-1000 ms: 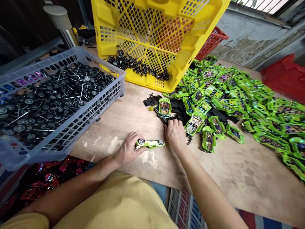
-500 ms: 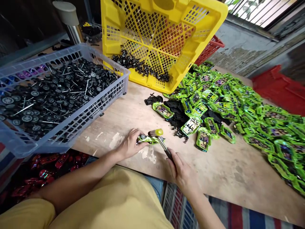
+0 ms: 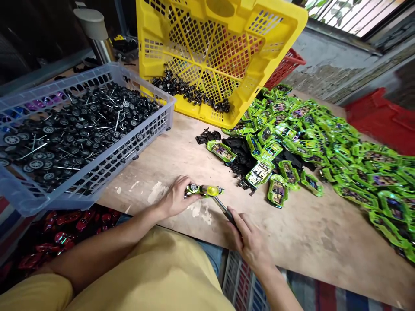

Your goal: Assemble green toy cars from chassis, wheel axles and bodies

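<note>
My left hand (image 3: pixel 177 196) pinches one end of a green toy car (image 3: pixel 198 195) that lies on the wooden table, a black wheel facing up. Wrapped round the dark handle of a small hammer (image 3: pixel 223 206) is my right hand (image 3: pixel 249 235). The hammer's yellow head is at the car's far end, covering part of it; whether it touches cannot be made out. Ahead and to the right lie loose green car bodies (image 3: pixel 278 190) with their insides up, beside black chassis parts (image 3: pixel 238 156).
On the left stands a clear plastic crate (image 3: pixel 155 125) full of wheels on axles. A tilted yellow crate (image 3: pixel 194 113) at the back holds small black parts. Green bodies pile up along the right of the table (image 3: pixel 311 233). Red cars (image 3: pixel 61 237) sit below the left edge.
The hammer's head has come down and slightly left onto or close to the car, and my right hand has shifted slightly down. My left hand keeps its hold.
</note>
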### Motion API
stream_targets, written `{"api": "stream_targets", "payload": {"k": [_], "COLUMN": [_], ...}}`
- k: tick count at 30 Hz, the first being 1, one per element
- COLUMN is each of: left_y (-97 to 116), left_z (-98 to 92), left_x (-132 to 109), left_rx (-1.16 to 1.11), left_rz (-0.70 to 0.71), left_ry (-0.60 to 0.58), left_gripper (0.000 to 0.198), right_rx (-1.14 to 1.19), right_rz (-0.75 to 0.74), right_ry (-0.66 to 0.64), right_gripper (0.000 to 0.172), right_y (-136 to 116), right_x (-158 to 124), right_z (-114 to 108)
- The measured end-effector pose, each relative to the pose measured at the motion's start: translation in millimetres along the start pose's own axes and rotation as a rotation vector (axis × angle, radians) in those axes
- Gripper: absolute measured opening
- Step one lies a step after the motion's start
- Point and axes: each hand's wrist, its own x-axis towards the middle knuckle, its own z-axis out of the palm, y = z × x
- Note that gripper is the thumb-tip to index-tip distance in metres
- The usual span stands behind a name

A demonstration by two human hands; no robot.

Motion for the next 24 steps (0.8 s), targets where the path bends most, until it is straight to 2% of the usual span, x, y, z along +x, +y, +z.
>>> {"api": "stream_targets", "payload": {"k": [4, 6, 8, 11, 13, 17, 20, 24], "left_y": [6.2, 8.5, 9.2, 7.8, 6.3, 4.9, 4.8, 3.7], "left_z": [-4.9, -5.3, -3.3, 2.7, 6.8, 12.1, 13.7, 15.3], "left_x": [7.3, 13.4, 18.7, 22.1, 21.2, 18.1, 17.9, 19.2], "left_rx": [-0.067, -0.113, -0.152, -0.209, -0.244, -0.29, -0.295, -0.285], "left_rz": [0.063, 0.085, 0.09, 0.071, 0.048, 0.044, 0.085, 0.135], "left_ry": [-0.044, -0.062, -0.072, -0.075, -0.058, -0.025, -0.031, -0.009], "left_gripper": [0.022, 0.026, 0.022, 0.014, 0.015, 0.016, 0.012, 0.009], "right_rx": [-0.066, -0.126, -0.151, 0.009, 0.222, 0.594, 0.718, 0.74], "right_rz": [0.154, 0.243, 0.268, 0.193, 0.118, 0.065, 0.061, 0.024], "right_ry": [0.114, 0.123, 0.141, 0.22, 0.192, 0.039, 0.029, 0.045], "right_gripper": [0.044, 0.037, 0.036, 0.045, 0.048, 0.027, 0.019, 0.017], "right_y": [24.5, 36.2, 40.2, 29.8, 18.3, 8.3, 12.7, 17.3], "right_x": [-3.4, -1.2, 7.4, 34.0, 56.7, 90.5, 97.4, 96.4], "right_z": [0.7, 2.2, 4.2, 8.7, 13.8, 27.2, 33.9, 36.8]}}
